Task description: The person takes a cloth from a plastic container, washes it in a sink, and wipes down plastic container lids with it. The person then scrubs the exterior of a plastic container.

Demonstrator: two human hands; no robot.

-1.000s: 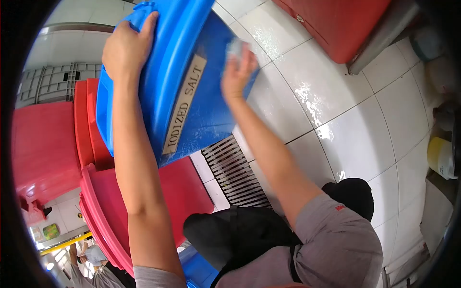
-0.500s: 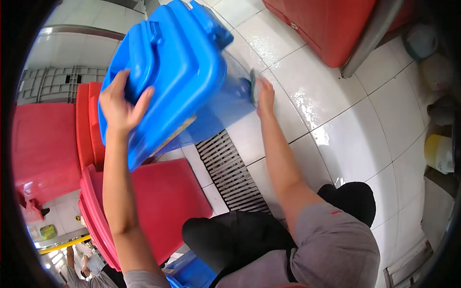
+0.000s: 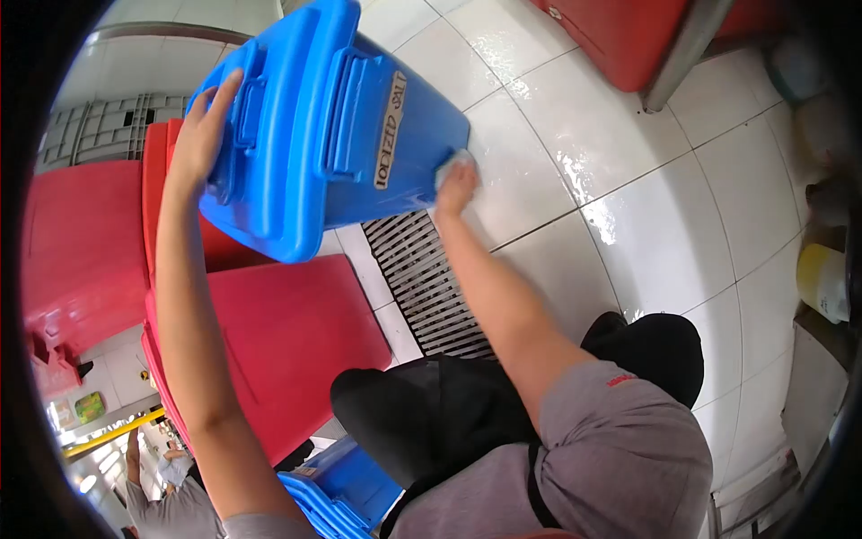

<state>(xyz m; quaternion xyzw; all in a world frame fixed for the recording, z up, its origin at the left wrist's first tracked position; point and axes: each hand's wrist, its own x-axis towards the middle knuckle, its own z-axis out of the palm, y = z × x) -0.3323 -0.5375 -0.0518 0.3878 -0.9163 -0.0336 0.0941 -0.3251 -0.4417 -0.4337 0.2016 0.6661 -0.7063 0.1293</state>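
A blue lidded bin [image 3: 364,117] stands tilted over the wet floor, its side label [image 3: 390,130] reading "IODIZED SALT". My left hand [image 3: 199,135] grips the edge of its lid [image 3: 283,135] near a moulded handle, fingers lying over the blue plastic. Down by the base of the bin, my right hand [image 3: 457,186] presses a pale scrub pad [image 3: 462,160] with a greenish edge against the lower side. Much of the pad is covered by my fingers.
Pink-red bins [image 3: 278,341] stand at the left, and another blue bin [image 3: 346,485] is beside my knee. A drain grate [image 3: 426,283] crosses the white tiles. Upper right are a red container [image 3: 620,40] and metal leg [image 3: 696,58]; another person [image 3: 171,503] is lower left.
The blue bin has turned, so its labelled side now shows. My right hand has moved left and slightly down with the scrub pad; my left hand has shifted up along the lid.
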